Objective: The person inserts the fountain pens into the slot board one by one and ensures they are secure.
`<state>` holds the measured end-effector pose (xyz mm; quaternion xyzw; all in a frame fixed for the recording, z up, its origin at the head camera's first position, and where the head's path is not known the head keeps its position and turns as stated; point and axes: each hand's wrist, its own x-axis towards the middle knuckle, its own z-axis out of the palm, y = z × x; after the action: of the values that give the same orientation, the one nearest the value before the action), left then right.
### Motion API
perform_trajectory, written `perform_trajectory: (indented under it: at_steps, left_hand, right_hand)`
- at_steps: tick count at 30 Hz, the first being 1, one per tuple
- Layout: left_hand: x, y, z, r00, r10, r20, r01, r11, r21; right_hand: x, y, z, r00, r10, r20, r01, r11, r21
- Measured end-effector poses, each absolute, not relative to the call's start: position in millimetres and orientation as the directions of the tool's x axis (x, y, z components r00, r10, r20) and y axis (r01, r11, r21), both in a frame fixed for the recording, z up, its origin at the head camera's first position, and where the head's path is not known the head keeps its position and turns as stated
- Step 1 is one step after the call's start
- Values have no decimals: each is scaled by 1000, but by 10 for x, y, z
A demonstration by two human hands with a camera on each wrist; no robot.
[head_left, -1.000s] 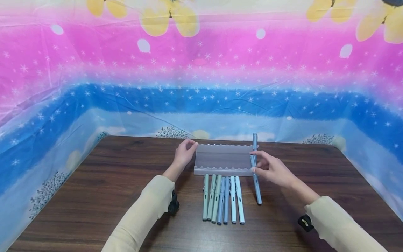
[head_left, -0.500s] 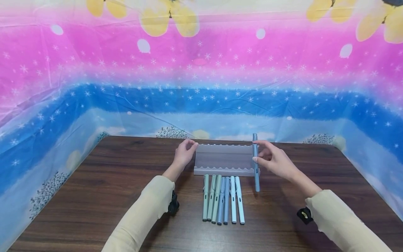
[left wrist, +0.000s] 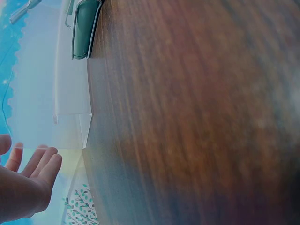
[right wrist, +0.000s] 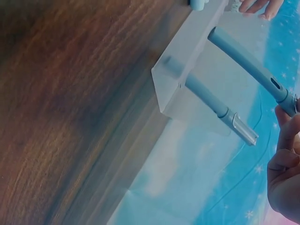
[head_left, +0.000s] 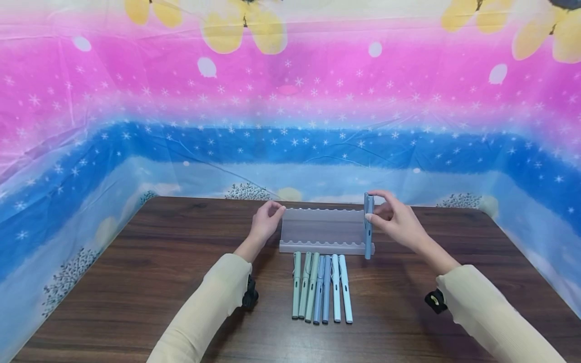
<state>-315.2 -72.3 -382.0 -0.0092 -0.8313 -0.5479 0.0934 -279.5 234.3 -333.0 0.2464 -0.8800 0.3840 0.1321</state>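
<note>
A clear, frosted pen rack with scalloped ledges stands tilted on the table. My left hand holds its upper left corner between thumb and fingers. My right hand pinches a blue-grey pen by its cap end, over the rack's right end. In the right wrist view another blue-grey pen leans in the rack's end slot, its clip facing outward. The held pen hangs above and apart from it there. From the head view the held pen mostly covers that racked pen.
Several capped pens lie side by side in front of the rack: green ones at left, blue-grey ones in the middle, pale blue ones at right. A patterned cloth hangs behind the dark wooden table.
My right hand has moved away from me and slightly upward with the blue-grey pen, from in front of the rack to over its right end. The left hand and rack stay put.
</note>
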Motion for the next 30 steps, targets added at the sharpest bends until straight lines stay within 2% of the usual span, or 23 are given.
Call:
perform_trajectory:
  at_steps: [9, 16, 24, 30]
  left_hand:
    - [-3155, -727, -3837, -984, -85, 158, 113, 390, 914]
    - [-3154, -725, -3843, -982, -88, 167, 120, 393, 912]
    - [-3164, -720, -3847, -984, -78, 158, 116, 384, 916]
    - [-3161, -728, -3836, -984, -74, 162, 122, 385, 915]
  right_hand:
    - [-2896, 2367, -3345, -794, -270, 544, -574, 629, -525]
    - [-2958, 2336, -3390, -757, -229, 612, -601, 611, -514]
    - [-2973, 2273, -3539, -724, -195, 662, -618, 608, -498]
    - [-2973, 2254, -3628, -722, -184, 666, -612, 620, -492]
